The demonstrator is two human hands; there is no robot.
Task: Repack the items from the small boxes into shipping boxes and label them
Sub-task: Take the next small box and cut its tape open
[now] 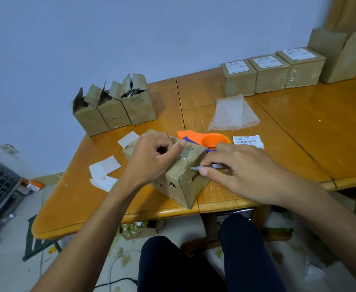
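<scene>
Three opened boxes [113, 108] stand far left on the table [78, 207], with paper scraps [104, 168] nearer. At the near middle sits the taped box [181, 184]. The left hand [151, 159] curls over its top and grips it steady. The right hand [238, 167] pinches a knife [211, 166], blade tip at the box's right seam. This looks like slitting the tape to open it. Next, the blade likely needs a shallow run along the seam, sparing the contents. Beyond lie a dispenser [206, 140], a label [248, 141] and bubble wrap [231, 114]. Three labelled boxes [271, 76] stand far right.
</scene>
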